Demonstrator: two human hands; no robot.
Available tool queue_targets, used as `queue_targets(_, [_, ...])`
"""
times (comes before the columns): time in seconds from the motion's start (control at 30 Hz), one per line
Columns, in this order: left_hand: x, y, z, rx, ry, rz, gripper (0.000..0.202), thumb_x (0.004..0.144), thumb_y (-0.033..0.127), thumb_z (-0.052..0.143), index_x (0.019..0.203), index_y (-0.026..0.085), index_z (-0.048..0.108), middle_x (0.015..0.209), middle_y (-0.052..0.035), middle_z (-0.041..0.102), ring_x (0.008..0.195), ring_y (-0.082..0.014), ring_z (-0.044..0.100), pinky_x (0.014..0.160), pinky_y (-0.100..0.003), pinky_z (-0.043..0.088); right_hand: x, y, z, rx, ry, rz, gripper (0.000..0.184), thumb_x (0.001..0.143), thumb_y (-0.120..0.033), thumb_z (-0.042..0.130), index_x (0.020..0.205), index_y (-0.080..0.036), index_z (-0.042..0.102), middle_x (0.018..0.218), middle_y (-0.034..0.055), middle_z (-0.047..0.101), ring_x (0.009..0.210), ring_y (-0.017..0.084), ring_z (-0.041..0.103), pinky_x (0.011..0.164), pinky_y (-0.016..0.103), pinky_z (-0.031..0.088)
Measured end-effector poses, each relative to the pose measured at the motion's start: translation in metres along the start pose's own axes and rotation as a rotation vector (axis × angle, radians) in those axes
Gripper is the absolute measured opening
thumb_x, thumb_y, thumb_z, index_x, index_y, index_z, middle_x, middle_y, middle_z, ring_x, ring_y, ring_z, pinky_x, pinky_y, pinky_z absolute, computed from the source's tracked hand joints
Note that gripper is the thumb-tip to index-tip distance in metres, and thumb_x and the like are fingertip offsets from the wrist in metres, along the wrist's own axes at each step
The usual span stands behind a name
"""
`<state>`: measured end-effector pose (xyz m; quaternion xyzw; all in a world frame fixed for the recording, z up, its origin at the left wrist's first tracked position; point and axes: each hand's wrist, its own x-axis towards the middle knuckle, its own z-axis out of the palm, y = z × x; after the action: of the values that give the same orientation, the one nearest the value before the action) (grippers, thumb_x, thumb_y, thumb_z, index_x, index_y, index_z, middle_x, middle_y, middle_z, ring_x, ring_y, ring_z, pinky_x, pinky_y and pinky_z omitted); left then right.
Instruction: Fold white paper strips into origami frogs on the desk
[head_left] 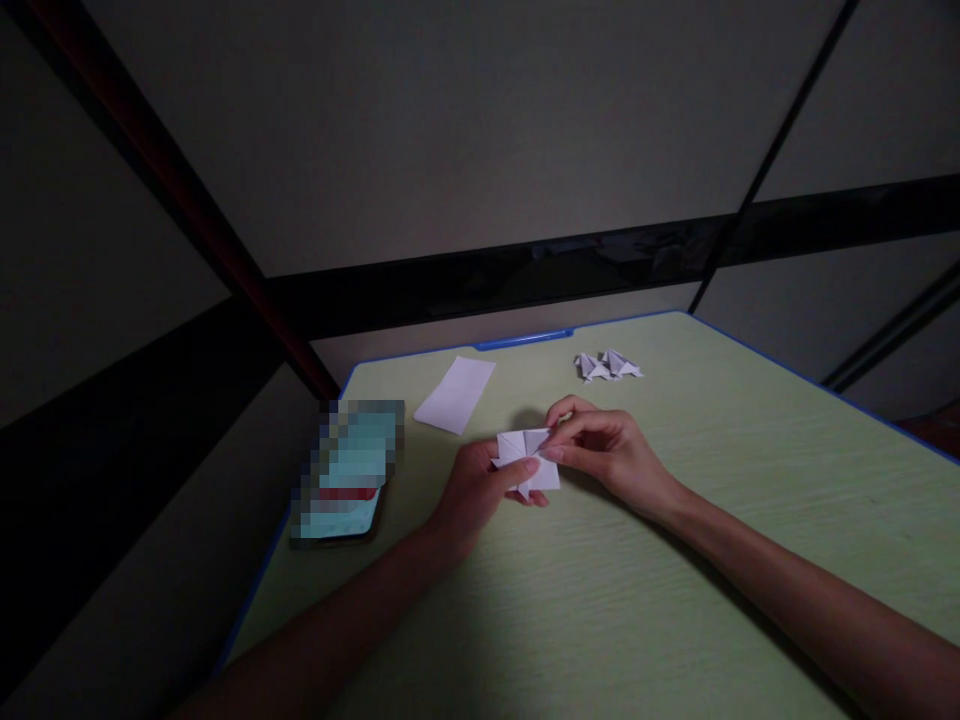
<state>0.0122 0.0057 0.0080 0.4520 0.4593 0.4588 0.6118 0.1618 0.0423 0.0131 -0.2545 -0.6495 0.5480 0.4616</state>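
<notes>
A small white folded paper piece (pixel 523 452) is held just above the pale green table (pixel 675 560) between both hands. My left hand (pixel 480 490) grips its left and lower side, thumb on top and fingers curled beneath. My right hand (pixel 607 445) pinches its right edge with thumb and forefinger. The paper shows creased triangular flaps. Part of its underside is hidden by my fingers.
A flat white sheet of paper (pixel 454 394) lies behind my hands. Two finished folded paper figures (pixel 607 366) sit at the far edge. A phone with a lit screen (pixel 346 472) rests at the left edge. The table has a blue rim (pixel 525 340).
</notes>
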Motion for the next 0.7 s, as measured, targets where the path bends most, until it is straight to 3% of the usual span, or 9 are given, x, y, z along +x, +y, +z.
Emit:
queue_targets(0.5, [0.003, 0.007, -0.006, -0.101, -0.116, -0.159, 0.013, 0.054, 0.016, 0.061, 0.063, 0.007, 0.058, 0.051, -0.0018, 0.059, 0.041, -0.0098, 0.053, 0.046, -0.023, 0.041, 0.003, -0.001, -0.011, 0.004, -0.197, 0.019, 0.010, 0.061, -0.008, 0.064, 0.060, -0.017, 0.066, 0.078, 0.0001, 0.048, 0.059, 0.005, 0.046, 0.050, 0.019, 0.038])
queue_targets(0.7, [0.002, 0.008, -0.008, -0.029, -0.209, -0.172, 0.019, 0.057, 0.025, 0.062, 0.064, 0.008, 0.058, 0.050, -0.0017, 0.059, 0.040, -0.0105, 0.055, 0.041, -0.020, 0.039, 0.003, -0.001, -0.012, -0.003, -0.227, 0.036, 0.009, 0.062, -0.008, 0.063, 0.062, -0.017, 0.066, 0.079, 0.0006, 0.048, 0.061, 0.005, 0.048, 0.051, 0.019, 0.039])
